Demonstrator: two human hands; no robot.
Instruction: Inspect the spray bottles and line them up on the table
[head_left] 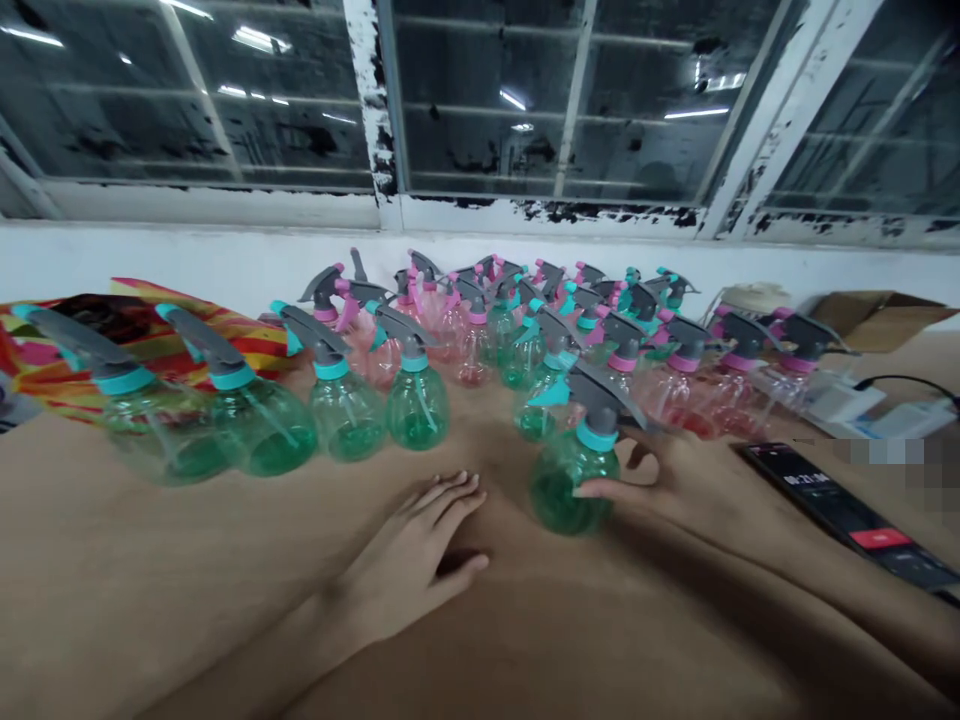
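My right hand (645, 480) grips a green spray bottle (570, 490) with a teal collar and grey trigger head, its thumb against the near side of the round body. The bottle is upright, and its far side hides some of my fingers. To its left, my left hand (420, 550) rests on the table (465, 650) with fingers stretched out, holding nothing. Beyond that hand stands a row of green spray bottles, the closest being a small green spray bottle (418, 405) with liquid low inside. Behind the gripped bottle is another green spray bottle (534, 400).
Many pink and green bottles crowd the back, including a pink spray bottle (679, 380). A phone (847, 520) showing a timer lies at the right, near white adapters (847, 400). A red-yellow bag (225, 340) and a cardboard box (877, 315) flank them below a window.
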